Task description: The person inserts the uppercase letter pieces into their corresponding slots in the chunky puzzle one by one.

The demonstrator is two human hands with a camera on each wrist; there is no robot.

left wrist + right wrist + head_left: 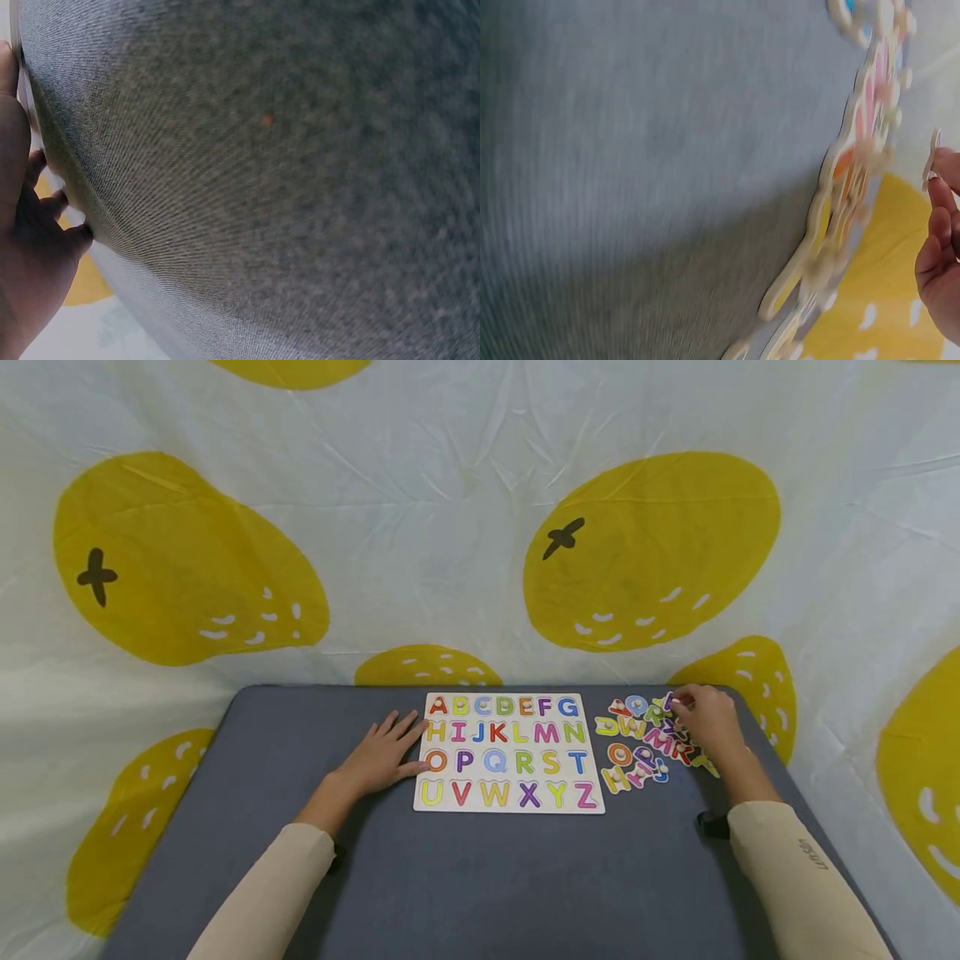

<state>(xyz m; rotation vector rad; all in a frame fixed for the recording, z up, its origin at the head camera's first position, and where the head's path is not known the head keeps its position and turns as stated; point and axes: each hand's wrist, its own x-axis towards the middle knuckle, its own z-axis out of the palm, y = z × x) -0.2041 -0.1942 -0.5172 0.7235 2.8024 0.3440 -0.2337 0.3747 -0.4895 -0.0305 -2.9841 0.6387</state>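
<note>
A white alphabet puzzle board (486,812) with colourful letters A to Z lies flat on the table. Several letters at the left of its top row show small knobs. My left hand (377,755) rests at the board's left edge, fingers spread, thumb and fingertips touching its border. To the right of the board lies a loose pile of knobbed letter pieces (619,754). Over the pile's far right side, my right hand (707,714) pinches a small purple letter piece (932,159) between thumb and fingers. That piece is seen edge-on in the right wrist view, and its letter is partly hidden.
The dark grey table (510,885) ends at a far edge just behind the board and pile. A white curtain (427,552) with yellow fruit prints hangs behind it. Several pieces in the pile overlap, including an orange O (619,754) near the board.
</note>
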